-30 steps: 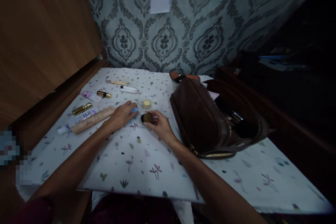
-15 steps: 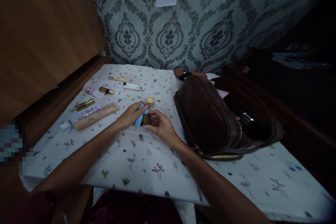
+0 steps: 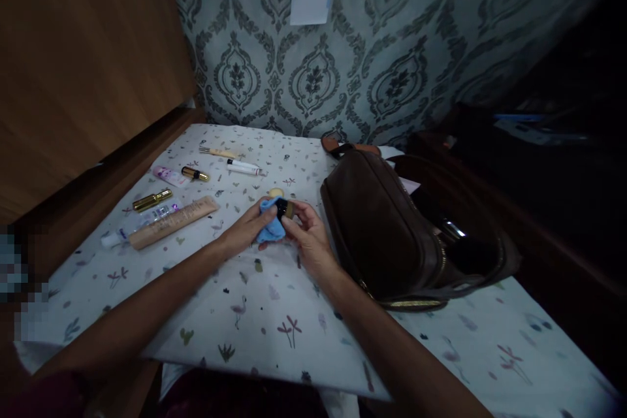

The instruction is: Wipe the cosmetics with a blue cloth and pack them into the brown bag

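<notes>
My left hand [image 3: 251, 223] is closed on a blue cloth [image 3: 272, 227], which presses against a small dark jar [image 3: 285, 209]. The fingers of my right hand [image 3: 311, 228] grip this jar from the right; its near end looks black and shiny, the other end brownish. Just behind my hands a small round yellowish item [image 3: 276, 192] lies on the patterned cloth, partly hidden by them. To the left are a beige squeeze tube [image 3: 174, 223] and a clear tube [image 3: 115, 238] with a white cap.
A brown leather bag [image 3: 377, 215] stands unzipped at the right, with items inside. Farther left lie a gold tube [image 3: 153, 200], a black and gold tube [image 3: 194, 174], a pink tube [image 3: 169, 175], a white pen-like tube [image 3: 243, 168] and a slim beige tube [image 3: 217, 152].
The jar has been raised and turned in my hands, so its shiny black part now shows. The blue cloth has spread lower around it. My view has shifted slightly.
</notes>
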`<state>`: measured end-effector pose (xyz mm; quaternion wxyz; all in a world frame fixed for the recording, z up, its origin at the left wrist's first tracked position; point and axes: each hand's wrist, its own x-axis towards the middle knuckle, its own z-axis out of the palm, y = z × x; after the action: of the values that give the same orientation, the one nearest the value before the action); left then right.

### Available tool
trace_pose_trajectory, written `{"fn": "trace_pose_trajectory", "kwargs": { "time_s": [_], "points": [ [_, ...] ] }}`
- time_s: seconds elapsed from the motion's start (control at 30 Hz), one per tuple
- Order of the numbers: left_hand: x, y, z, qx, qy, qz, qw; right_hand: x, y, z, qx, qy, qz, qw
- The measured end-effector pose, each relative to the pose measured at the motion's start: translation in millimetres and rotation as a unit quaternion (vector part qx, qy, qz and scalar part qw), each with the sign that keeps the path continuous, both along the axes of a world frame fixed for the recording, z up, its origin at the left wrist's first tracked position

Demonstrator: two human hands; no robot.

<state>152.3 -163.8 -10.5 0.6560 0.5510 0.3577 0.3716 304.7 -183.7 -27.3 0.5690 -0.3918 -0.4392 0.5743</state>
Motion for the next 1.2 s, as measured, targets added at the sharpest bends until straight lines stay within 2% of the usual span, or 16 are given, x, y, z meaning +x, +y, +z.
{"fn": "trace_pose_trajectory", "kwargs": {
  "time_s": [0.2, 0.33, 0.5, 0.77, 1.0, 1.2],
  "points": [
    [-6, 2, 0.3, 0.042, 0.068, 0.02, 0.997, 0, -3, -1, 0.072, -0.097, -0.037, 0.992],
    [-13, 10, 1.8, 0.098, 0.1, 0.023, 0.99, -2, -3, -5, 0.078, -0.125, -0.033, 0.989],
    [-16, 13, 3.2, 0.117, 0.159, 0.042, 0.979, -2, -1, -9, 0.099, -0.146, -0.027, 0.984],
    [-7, 4, 8.1, 0.134, 0.208, 0.1, 0.964, -7, -6, -11, 0.094, -0.102, -0.055, 0.989],
    [-21, 11, 14.8, 0.161, 0.141, 0.043, 0.976, -1, -10, 6, 0.078, -0.041, -0.006, 0.996],
    [-19, 6, 20.3, 0.196, 0.154, 0.031, 0.968, 2, -2, 5, 0.016, 0.025, 0.038, 0.999]
  ]
}}
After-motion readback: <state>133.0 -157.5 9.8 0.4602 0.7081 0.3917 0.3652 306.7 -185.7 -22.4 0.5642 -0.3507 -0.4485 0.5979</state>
